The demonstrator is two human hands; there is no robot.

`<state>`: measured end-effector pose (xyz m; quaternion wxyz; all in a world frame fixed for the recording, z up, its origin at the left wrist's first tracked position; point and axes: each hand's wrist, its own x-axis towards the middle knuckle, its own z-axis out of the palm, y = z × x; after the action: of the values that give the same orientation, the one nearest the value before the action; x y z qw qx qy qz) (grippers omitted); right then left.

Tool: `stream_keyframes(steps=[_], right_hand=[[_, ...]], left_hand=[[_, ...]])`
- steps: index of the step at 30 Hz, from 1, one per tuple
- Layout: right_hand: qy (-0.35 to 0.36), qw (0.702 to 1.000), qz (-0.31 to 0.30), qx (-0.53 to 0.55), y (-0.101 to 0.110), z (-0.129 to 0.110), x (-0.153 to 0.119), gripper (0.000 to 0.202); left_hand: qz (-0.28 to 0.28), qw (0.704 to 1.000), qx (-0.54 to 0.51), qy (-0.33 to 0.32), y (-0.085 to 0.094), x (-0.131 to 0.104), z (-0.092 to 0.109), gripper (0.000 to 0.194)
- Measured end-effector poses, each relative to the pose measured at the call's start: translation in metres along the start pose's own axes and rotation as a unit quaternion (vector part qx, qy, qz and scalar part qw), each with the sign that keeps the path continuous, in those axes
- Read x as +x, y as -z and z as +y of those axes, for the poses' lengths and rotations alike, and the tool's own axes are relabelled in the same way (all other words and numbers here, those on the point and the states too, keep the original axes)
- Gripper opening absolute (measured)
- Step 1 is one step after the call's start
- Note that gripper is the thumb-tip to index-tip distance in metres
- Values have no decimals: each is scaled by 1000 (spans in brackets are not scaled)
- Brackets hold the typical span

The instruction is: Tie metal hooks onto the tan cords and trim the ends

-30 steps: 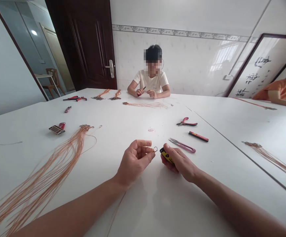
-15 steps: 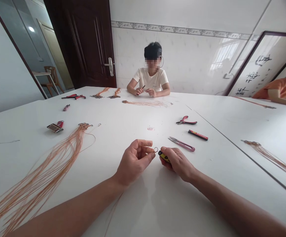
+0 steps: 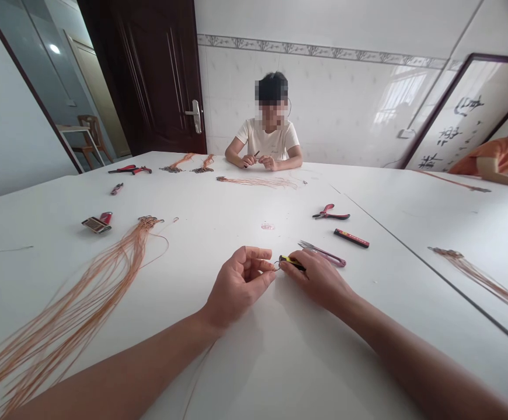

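Between thumb and fingertips, my left hand pinches a small dark fish hook. Some of its fingers wear tan wraps. A thin orange line trails below my left wrist; its link to the hook is hidden by the hand. My right hand is closed around what looks like a yellow-and-black lighter, its end close against the hook. Pink-handled thread snips lie just beyond my right hand. Left of my hands spreads a bundle of hooks on orange lines.
Red-handled pliers and a red-and-black bar lie beyond the snips. At left are a striped pack with a red object, small pink snips and more pliers. Another person sits opposite; more line bundles lie right.
My right hand has turned over and shifted slightly up and left, bringing the lighter's end closer to the hook. My left hand stays nearly still, pinching the hook.
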<state>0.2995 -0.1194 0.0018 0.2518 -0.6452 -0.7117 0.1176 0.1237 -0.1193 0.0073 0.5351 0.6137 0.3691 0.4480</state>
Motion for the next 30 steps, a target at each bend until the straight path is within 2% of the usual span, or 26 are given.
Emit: stream_keyframes(steps=[3, 6, 9, 14, 22, 27, 30], right_hand=[[27, 998, 2, -64, -4, 4, 0, 26], [59, 996, 25, -68, -6, 4, -2, 21], [74, 996, 50, 19, -1, -3, -4, 20], [25, 973, -9, 228, 9, -19, -12, 26], [23, 963, -32, 268, 9, -24, -16, 23], [5, 956, 3, 294, 11, -20, -14, 23], [-15, 937, 45, 346, 12, -18, -12, 21]], left_hand=[[-3, 1000, 1, -1, 0, 0, 0, 27], [-3, 1000, 3, -4, 0, 0, 0, 28], [-4, 1000, 4, -6, -1, 0, 0, 28], [-9, 1000, 3, -15, -1, -2, 1, 28], [-16, 999, 16, -29, -2, -3, 1, 27], [-8, 999, 14, -33, -2, -1, 1, 26], [-8, 999, 14, -31, -2, -1, 1, 26]])
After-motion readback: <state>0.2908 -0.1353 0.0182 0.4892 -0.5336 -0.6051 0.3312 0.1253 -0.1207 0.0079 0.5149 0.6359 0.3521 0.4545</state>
